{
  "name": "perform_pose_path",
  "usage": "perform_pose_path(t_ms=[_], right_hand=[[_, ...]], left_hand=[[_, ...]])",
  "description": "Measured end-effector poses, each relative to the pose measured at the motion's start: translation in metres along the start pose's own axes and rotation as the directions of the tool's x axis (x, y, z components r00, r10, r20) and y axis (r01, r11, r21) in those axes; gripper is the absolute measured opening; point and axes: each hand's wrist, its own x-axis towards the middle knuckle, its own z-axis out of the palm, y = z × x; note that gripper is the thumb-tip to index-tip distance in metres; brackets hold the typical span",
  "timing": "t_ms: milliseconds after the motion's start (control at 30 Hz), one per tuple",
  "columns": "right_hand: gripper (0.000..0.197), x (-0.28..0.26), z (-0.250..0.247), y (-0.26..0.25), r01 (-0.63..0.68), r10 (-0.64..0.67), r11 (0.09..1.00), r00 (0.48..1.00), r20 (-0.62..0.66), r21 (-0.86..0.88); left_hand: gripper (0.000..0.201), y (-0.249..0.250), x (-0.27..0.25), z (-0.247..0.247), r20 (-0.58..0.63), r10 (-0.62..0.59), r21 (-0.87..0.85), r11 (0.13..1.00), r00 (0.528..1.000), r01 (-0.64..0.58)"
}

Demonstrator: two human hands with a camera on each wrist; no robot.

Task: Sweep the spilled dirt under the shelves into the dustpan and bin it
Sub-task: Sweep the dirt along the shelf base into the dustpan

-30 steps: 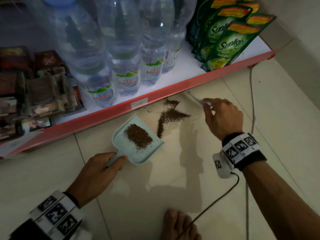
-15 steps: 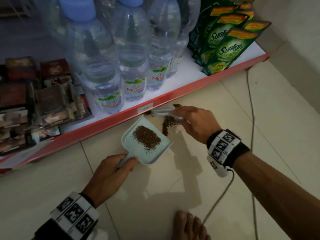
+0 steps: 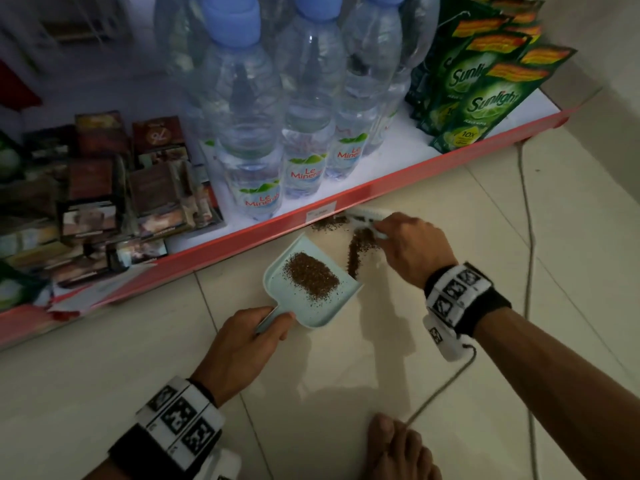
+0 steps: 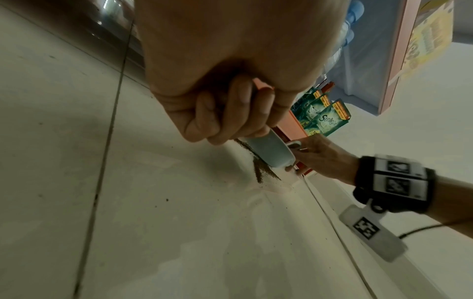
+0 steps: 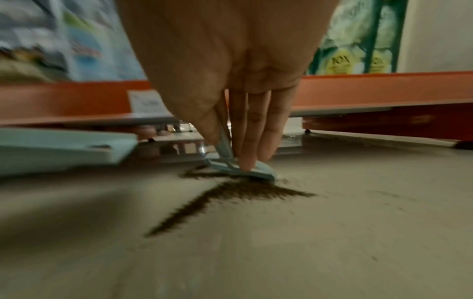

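A light blue dustpan [image 3: 341, 299] lies on the tiled floor with a heap of brown dirt [image 3: 313, 277] in it. My left hand [image 3: 270, 323] grips its handle, fingers curled round it [image 4: 230, 113]. Just right of the pan's lip a strip of loose dirt [image 3: 356, 249] lies on the floor, with more scattered [image 3: 329, 223] against the red shelf edge [image 3: 398, 181]. My right hand [image 3: 391, 233] pinches a small pale brush [image 3: 369, 216] whose head touches the dirt [image 5: 230, 194] by the shelf's underside. The right wrist view shows the dustpan [image 5: 64, 149] to the left.
The lowest shelf carries water bottles [image 3: 259, 150], green Sunlight pouches [image 3: 481, 109] and dark packets [image 3: 104, 202]. A cable [image 3: 526, 216] runs along the floor on the right. A bare foot [image 3: 398, 448] rests near the bottom edge. A wall closes the right side.
My right hand swept the brush leftward from beyond the dirt toward the dustpan, drawing the floor dirt into a narrower strip. The left hand kept its grip on the dustpan.
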Motion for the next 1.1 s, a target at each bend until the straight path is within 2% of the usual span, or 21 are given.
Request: perform_pose_path(t_ms=[67, 100, 200, 267, 333, 433, 500, 567, 633, 733, 800, 867, 933, 1000, 1033, 1100], right_hand=[[0.024, -0.013, -0.007, -0.010, 0.060, -0.062, 0.998, 0.995, -0.078, -0.031], [0.022, -0.016, -0.012, -0.011, 0.047, -0.052, 0.998, 0.989, -0.136, -0.041], [0.021, -0.006, -0.018, 0.003, -0.126, 0.106, 0.990, 0.962, -0.252, -0.064], [0.024, 0.008, -0.015, 0.014, -0.263, 0.237, 0.960, 0.946, -0.220, -0.099], [0.025, 0.021, -0.010, 0.020, -0.312, 0.292, 0.943, 0.944, -0.155, -0.120], [0.024, 0.035, -0.001, 0.007, -0.215, 0.206, 0.973, 0.974, -0.096, -0.089], [0.034, 0.039, 0.005, -0.009, -0.034, 0.030, 0.995, 0.998, -0.053, -0.088], [0.050, 0.036, 0.006, -0.023, 0.181, -0.177, 0.976, 0.983, 0.042, -0.119], [0.059, 0.031, 0.002, -0.026, 0.280, -0.268, 0.951, 0.958, 0.105, -0.129], [0.050, 0.017, -0.009, -0.007, 0.303, -0.298, 0.944, 0.953, 0.058, -0.132], [0.041, 0.007, -0.016, 0.013, 0.295, -0.305, 0.949, 0.949, -0.083, -0.108], [0.036, -0.001, -0.021, 0.031, 0.245, -0.256, 0.966, 0.944, -0.206, -0.080], [0.025, -0.002, -0.022, 0.043, 0.114, -0.139, 0.988, 0.955, -0.261, -0.107], [0.020, 0.002, -0.020, 0.050, -0.073, 0.047, 0.991, 0.975, -0.217, -0.115], [0.022, 0.003, -0.018, 0.051, -0.124, 0.102, 0.984, 0.981, -0.166, -0.127], [0.029, -0.005, -0.010, 0.046, -0.109, 0.104, 0.987, 0.993, -0.048, -0.120]], left_hand=[[0.049, -0.001, 0.000, -0.002, -0.019, 0.002, 0.003, 1.000, 1.000, -0.002], [0.049, -0.002, 0.000, -0.003, -0.026, 0.000, 0.002, 1.000, 1.000, 0.000], [0.043, -0.003, 0.000, -0.002, -0.034, -0.002, 0.019, 1.000, 0.999, 0.003], [0.043, -0.002, -0.001, 0.000, -0.024, 0.002, 0.027, 1.000, 1.000, -0.001], [0.043, -0.002, -0.002, 0.002, -0.014, 0.008, 0.036, 0.999, 1.000, -0.008], [0.040, -0.005, -0.002, 0.006, -0.008, 0.012, 0.053, 0.999, 1.000, -0.011], [0.039, -0.006, -0.003, 0.009, 0.000, 0.002, 0.046, 0.999, 1.000, -0.002], [0.039, -0.007, -0.005, 0.010, 0.004, -0.005, 0.043, 0.999, 1.000, 0.005], [0.039, -0.008, -0.005, 0.008, -0.003, -0.021, 0.033, 0.999, 1.000, 0.021], [0.039, -0.010, -0.007, 0.002, -0.014, -0.028, 0.024, 0.999, 1.000, 0.028], [0.039, -0.011, -0.007, 0.000, -0.029, -0.027, 0.006, 1.000, 0.999, 0.028], [0.040, -0.011, -0.007, 0.001, -0.034, -0.040, -0.007, 0.999, 0.999, 0.040], [0.040, -0.009, -0.005, 0.004, -0.025, -0.050, 0.002, 0.999, 0.998, 0.050], [0.040, -0.006, -0.003, 0.009, -0.002, -0.046, 0.011, 0.999, 0.999, 0.046], [0.039, -0.004, -0.002, 0.011, 0.009, -0.045, 0.013, 0.999, 0.999, 0.045], [0.039, -0.001, -0.001, 0.015, 0.024, -0.047, 0.016, 0.999, 0.999, 0.046]])
